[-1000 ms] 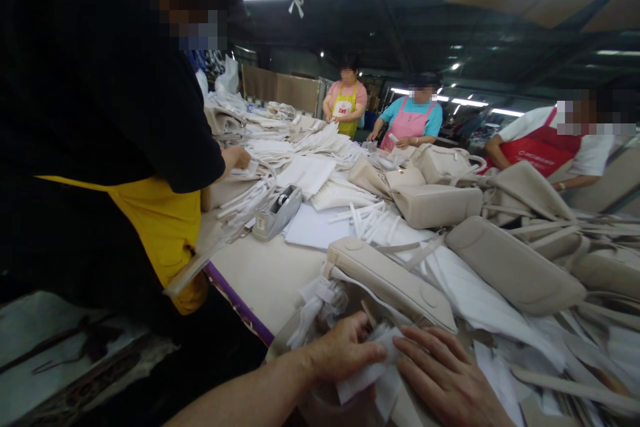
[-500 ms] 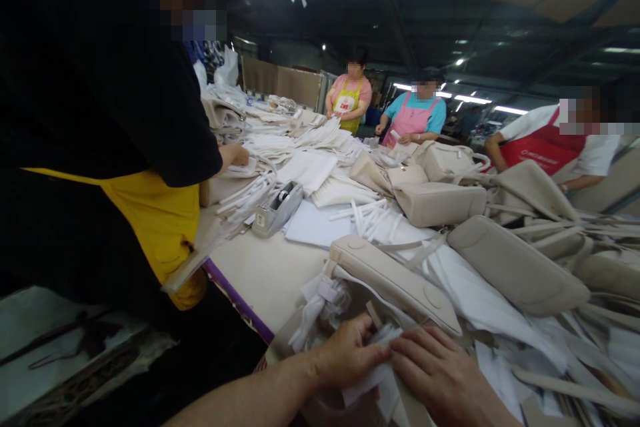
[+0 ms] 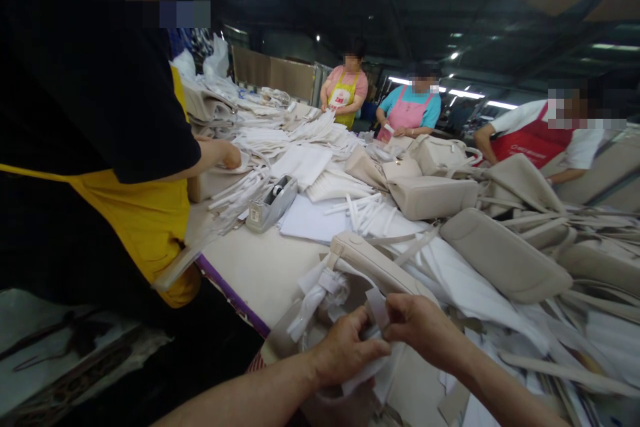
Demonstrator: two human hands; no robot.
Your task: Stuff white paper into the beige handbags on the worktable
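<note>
The right hand (image 3: 419, 328) is now lifted off the beige handbag (image 3: 375, 264), and white paper (image 3: 379, 307) is pinched between it and the nearby left hand (image 3: 347, 348).

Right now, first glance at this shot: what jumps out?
Beige handbags lie heaped across the right side of the long table, among white wrapping. At bottom centre, the left hand and right hand hold a white sheet. At far left, close by, stands a co-worker in a black shirt and yellow apron.
</note>
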